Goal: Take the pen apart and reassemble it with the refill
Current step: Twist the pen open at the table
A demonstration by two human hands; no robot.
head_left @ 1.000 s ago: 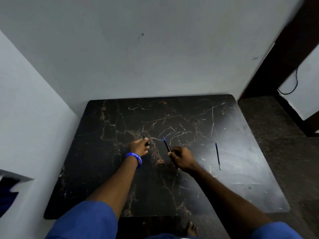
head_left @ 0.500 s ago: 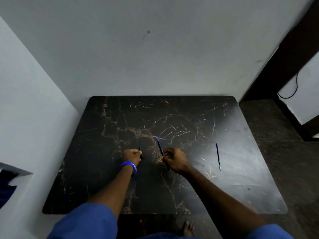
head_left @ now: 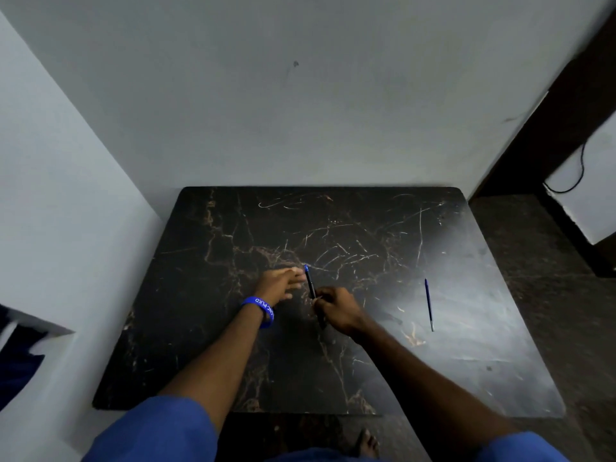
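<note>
Dim, cool light falls on the dark marbled surface (head_left: 350,228), with a pale sheen of glare along its right side. The left hand (head_left: 278,283) is smeared by motion blur. Wide-angle distortion bends the walls at the frame's edges.

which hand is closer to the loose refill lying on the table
Right. The right hand grips the pen a short way to the left of the refill. The left hand is farther off, beyond the pen, its fingers spread by the pen's tip.
</note>
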